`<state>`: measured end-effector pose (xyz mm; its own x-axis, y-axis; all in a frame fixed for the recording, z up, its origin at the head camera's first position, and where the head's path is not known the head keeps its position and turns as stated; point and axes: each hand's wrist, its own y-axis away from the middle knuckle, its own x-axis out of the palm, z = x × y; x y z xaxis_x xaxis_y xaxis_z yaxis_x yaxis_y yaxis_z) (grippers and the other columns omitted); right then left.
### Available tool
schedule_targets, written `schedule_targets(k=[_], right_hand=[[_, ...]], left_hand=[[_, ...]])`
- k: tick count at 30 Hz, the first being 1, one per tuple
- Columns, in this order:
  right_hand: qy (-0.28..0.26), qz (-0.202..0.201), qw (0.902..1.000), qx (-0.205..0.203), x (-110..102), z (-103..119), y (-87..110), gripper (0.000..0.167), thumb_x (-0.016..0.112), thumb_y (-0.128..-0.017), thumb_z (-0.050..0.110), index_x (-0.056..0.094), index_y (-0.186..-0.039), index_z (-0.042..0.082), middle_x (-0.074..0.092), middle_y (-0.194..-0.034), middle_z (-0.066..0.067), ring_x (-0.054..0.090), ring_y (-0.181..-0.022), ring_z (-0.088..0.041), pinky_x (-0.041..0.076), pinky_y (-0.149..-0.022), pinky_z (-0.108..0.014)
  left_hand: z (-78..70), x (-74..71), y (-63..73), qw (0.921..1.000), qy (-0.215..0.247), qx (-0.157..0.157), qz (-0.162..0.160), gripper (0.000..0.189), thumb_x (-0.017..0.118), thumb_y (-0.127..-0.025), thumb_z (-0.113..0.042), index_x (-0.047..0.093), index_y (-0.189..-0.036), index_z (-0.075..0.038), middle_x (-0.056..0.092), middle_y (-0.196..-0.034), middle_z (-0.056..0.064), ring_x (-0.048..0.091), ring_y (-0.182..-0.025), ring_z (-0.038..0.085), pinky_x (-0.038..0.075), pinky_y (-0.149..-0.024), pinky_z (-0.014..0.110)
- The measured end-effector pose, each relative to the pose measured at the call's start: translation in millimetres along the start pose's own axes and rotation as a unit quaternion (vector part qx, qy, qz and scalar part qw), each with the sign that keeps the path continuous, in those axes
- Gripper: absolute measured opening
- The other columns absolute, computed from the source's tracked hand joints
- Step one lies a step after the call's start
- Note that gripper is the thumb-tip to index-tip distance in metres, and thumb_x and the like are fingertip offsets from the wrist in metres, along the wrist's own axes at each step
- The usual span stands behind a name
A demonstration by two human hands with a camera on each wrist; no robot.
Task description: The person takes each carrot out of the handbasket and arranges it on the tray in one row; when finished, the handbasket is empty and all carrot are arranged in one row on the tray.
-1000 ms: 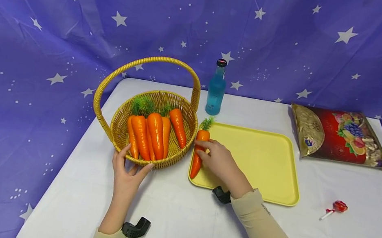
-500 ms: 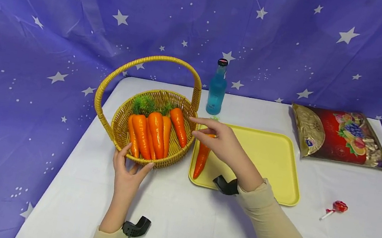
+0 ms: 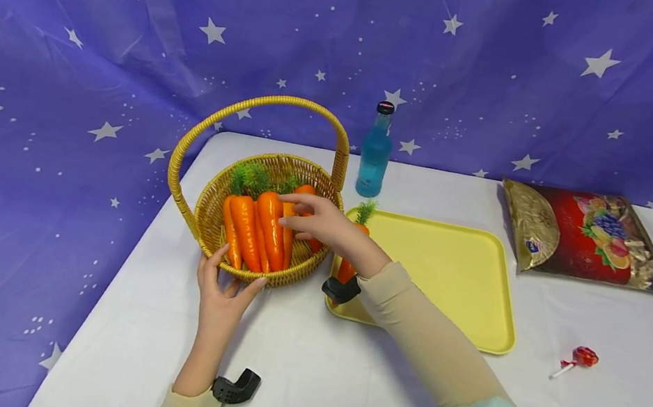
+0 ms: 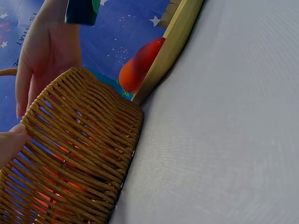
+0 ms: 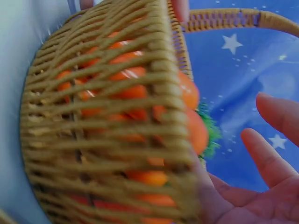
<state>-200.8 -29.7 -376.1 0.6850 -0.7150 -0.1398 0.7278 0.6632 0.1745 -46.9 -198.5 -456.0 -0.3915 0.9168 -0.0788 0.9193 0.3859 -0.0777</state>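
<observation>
A yellow wicker basket with a tall hoop handle holds several orange carrots with green tops. My left hand holds the basket's front rim, its thumb on the rim in the left wrist view. Over the basket's right side hovers my right hand, fingers spread and nothing between them; it hides part of the rightmost carrot. In the right wrist view the right hand's fingers are apart beside the basket. One carrot lies along the left end of a yellow tray, partly covered by the right wrist.
A blue bottle stands behind the tray's left corner. At the back right lies a gold and red candy bag. A red lollipop rests on the white table right of the tray. A purple starred cloth hangs behind.
My right hand has let go of the carrot on the tray and moved left over the basket. That carrot lies slightly tilted. The left hand has stayed at the rim.
</observation>
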Motion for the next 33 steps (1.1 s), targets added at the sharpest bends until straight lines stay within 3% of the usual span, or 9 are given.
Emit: schedule_targets(k=[12, 23, 27, 33], right_hand=[[0.000, 0.020, 0.9997, 0.013, 19, -7, -17.8, 0.045, 0.067, -0.091, 0.012, 0.057, -0.135, 0.014, 0.046, -0.141, -0.011, 0.054, -0.116, -0.025, 0.052, -0.088, -0.040], [0.022, 0.054, 0.9982, 0.015, 30, -8, -24.8, 0.040, 0.068, -0.091, 0.013, 0.063, -0.131, 0.015, 0.057, -0.131, -0.002, 0.057, -0.104, -0.015, 0.053, -0.082, -0.033], [0.079, 0.057, 0.9952, -0.002, 34, -7, -25.0, 0.041, 0.068, -0.091, 0.015, 0.063, -0.131, 0.019, 0.056, -0.133, 0.001, 0.055, -0.092, -0.015, 0.050, -0.075, -0.029], [0.187, 0.053, 0.9806, -0.029, 37, -6, -23.2, 0.041, 0.067, -0.093, 0.020, 0.061, -0.133, 0.022, 0.055, -0.136, 0.001, 0.051, -0.115, -0.012, 0.046, -0.086, -0.026]], left_hand=[[0.2, 0.2, -0.2, 0.9999, -0.010, 0.006, -0.008, 0.081, 0.080, -0.080, -0.007, 0.033, -0.145, -0.011, -0.010, -0.157, 0.010, 0.013, -0.142, 0.030, 0.036, -0.103, 0.053], [0.3, 1.2, 0.1, 1.0000, -0.003, -0.002, 0.001, 0.078, 0.078, -0.082, -0.012, 0.033, -0.146, -0.015, -0.016, -0.157, 0.007, 0.009, -0.143, 0.029, 0.034, -0.105, 0.054], [-0.2, 1.3, 0.7, 0.9999, -0.012, 0.003, -0.001, 0.077, 0.078, -0.082, -0.012, 0.034, -0.146, -0.015, -0.014, -0.157, 0.006, 0.009, -0.143, 0.027, 0.035, -0.104, 0.053], [0.6, 1.5, 0.9, 0.9999, -0.013, 0.000, -0.004, 0.079, 0.079, -0.081, -0.010, 0.034, -0.146, -0.014, -0.014, -0.157, 0.009, 0.007, -0.144, 0.029, 0.035, -0.104, 0.053]])
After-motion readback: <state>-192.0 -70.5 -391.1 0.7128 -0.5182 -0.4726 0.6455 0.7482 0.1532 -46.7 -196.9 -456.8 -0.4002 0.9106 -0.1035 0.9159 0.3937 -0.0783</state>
